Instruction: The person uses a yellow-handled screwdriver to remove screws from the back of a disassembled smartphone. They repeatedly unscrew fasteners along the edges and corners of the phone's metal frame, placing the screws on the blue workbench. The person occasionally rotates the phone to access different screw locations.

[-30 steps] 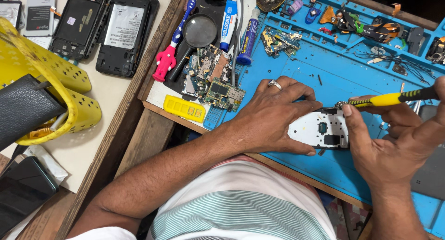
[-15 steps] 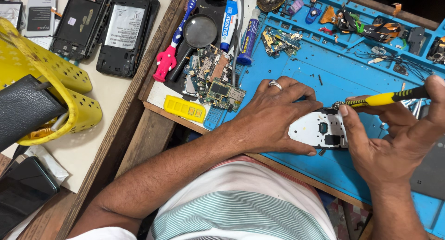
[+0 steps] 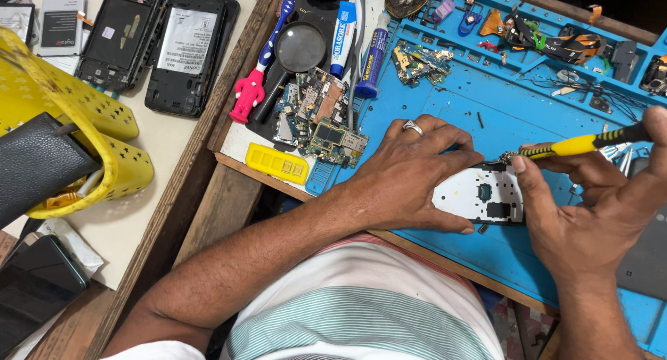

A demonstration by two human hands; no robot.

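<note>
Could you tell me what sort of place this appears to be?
Most likely a mobile phone repair bench. The left hand steadies an opened phone part on a blue repair mat while the right hand applies a yellow-handled screwdriver; loose circuit boards lie nearby.

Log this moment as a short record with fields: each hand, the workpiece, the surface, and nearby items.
left hand: pressed flat on the white phone panel, ring on one finger
right hand: grips a yellow-handled screwdriver, tip at the panel's top edge
white phone panel: lies flat on the mat, between both hands
blue work mat: bears the panel; trays along its far edge hold small parts
nearby: circuit boards, magnifying glass, pink toothbrush, yellow basket
</note>
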